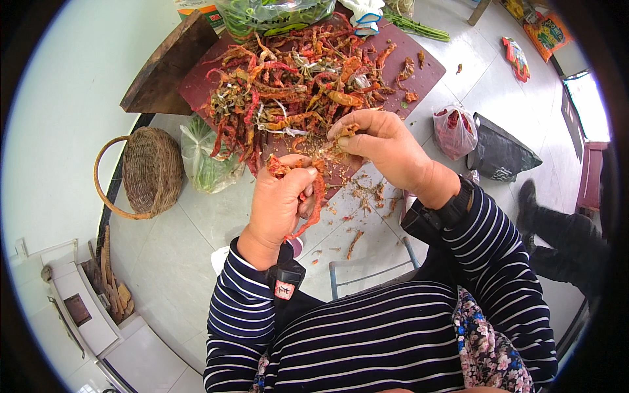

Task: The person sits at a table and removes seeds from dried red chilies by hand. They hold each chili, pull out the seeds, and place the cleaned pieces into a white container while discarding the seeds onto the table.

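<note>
My left hand [282, 196] is closed around dried red chili peppers; one long wrinkled chili [317, 196] hangs down past its fingers. My right hand [388, 147] pinches a small brownish-orange chili piece [347, 133] between thumb and forefinger, just above the near edge of a dark red tabletop [425, 61]. Beyond both hands lies a large heap of dried chilies [295, 81], with strips of white plastic tie [282, 128] among them. Loose pale seeds [336, 169] are scattered on the tabletop below my hands.
A wicker basket [150, 169] and a plastic bag of greens [209, 157] stand at the left. Dark board [164, 64] leans beside the table. At right are a bag of red chilies [454, 131] and a black bag [501, 147]. A person's dark-clothed legs [560, 236] are nearby; chili scraps [366, 194] litter the floor.
</note>
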`<action>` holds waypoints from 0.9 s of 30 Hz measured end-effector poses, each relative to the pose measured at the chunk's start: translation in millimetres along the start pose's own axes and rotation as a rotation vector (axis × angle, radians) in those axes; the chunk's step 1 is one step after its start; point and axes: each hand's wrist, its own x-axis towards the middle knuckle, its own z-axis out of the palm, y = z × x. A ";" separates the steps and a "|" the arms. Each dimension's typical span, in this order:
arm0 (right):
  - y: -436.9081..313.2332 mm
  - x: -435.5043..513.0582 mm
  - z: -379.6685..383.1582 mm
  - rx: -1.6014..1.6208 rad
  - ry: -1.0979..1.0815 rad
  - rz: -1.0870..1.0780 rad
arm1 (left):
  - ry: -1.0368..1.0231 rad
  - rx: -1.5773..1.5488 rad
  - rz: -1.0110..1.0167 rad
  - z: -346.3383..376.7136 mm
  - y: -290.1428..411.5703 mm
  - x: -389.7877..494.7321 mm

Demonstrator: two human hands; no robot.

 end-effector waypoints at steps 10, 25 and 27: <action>13.6 4.5 -5.6 -0.669 0.205 -0.704 | 0.064 -0.238 0.008 -4.8 -0.1 4.7; 12.4 2.3 14.8 0.088 0.166 -0.058 | 0.156 -0.149 0.102 -0.2 -4.0 8.5; 13.0 2.3 15.2 -0.131 0.188 -0.033 | 0.068 -0.120 0.067 0.3 -4.6 7.8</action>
